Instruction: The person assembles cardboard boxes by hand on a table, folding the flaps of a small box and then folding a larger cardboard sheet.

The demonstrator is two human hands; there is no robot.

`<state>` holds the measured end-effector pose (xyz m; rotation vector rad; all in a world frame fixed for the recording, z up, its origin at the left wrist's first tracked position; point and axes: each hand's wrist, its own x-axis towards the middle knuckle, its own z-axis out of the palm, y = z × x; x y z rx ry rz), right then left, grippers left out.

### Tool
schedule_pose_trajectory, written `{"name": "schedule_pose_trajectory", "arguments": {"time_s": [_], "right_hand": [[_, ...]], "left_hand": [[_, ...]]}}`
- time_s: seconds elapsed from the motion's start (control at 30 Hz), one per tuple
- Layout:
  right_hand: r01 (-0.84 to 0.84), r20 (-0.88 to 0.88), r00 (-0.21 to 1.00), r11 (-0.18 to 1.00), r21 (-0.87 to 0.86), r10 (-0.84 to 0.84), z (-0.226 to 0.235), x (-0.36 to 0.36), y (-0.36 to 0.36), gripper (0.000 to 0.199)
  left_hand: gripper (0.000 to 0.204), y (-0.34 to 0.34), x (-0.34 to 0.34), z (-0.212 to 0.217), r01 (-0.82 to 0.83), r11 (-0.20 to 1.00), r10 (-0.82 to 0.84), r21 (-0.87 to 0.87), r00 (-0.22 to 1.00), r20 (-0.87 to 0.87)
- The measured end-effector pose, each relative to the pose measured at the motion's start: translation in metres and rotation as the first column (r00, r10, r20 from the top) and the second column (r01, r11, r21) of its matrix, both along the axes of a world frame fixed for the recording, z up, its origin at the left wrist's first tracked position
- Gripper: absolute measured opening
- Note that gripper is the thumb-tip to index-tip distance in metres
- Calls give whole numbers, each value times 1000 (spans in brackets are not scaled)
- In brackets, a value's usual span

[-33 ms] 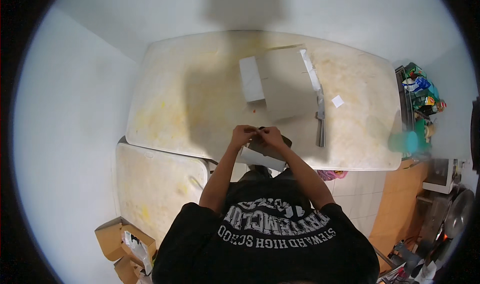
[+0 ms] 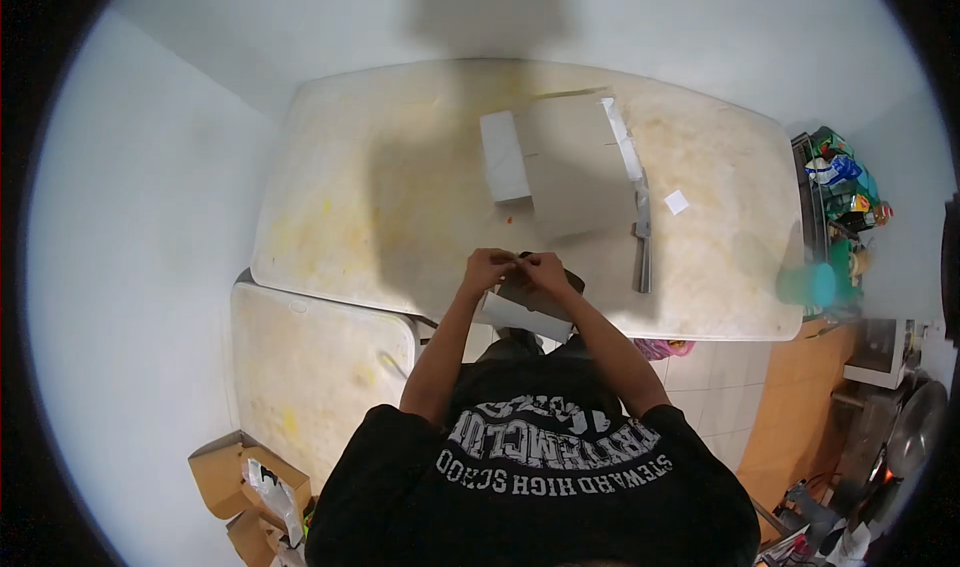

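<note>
My left hand [image 2: 487, 268] and my right hand [image 2: 543, 270] meet near the table's front edge, their fingers pinched together at the tips. What lies between the fingertips is too small to make out. Below them is a folded cardboard piece [image 2: 554, 289], dark grey-brown inside with a white flap [image 2: 526, 319] toward my body. Just beyond, an opened-out cardboard sheet [image 2: 578, 182] lies flat on the table. A white panel [image 2: 504, 157] is on its left and a white strip runs down its right side. Beside that strip rests a long silver knife-like tool [image 2: 643, 257].
The stained white table [image 2: 720, 287] carries a small white square [image 2: 676, 202] on the right and a tiny orange bit near the cardboard. A teal cup [image 2: 808, 284] and a rack of packets [image 2: 845, 177] stand far right. A second table [image 2: 320, 367] and open cartons [image 2: 225, 467] are at left.
</note>
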<state>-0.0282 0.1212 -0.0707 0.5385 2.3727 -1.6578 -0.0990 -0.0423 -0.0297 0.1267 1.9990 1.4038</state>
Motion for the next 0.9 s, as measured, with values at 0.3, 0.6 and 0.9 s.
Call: {"name": "schedule_pose_trajectory", "arguments": {"time_s": [0.3, 0.6, 0.9], "right_hand": [[197, 89, 978, 971, -136, -186, -20, 2, -1, 29], [331, -195, 922, 942, -53, -335, 62, -8, 1, 30], [71, -62, 995, 993, -99, -77, 56, -137, 136, 35]], "left_hand": [[31, 11, -9, -11, 222, 944, -305, -244, 867, -393], [30, 41, -8, 44, 100, 993, -70, 66, 933, -353], [39, 142, -126, 59, 191, 981, -165, 19, 892, -420]]}}
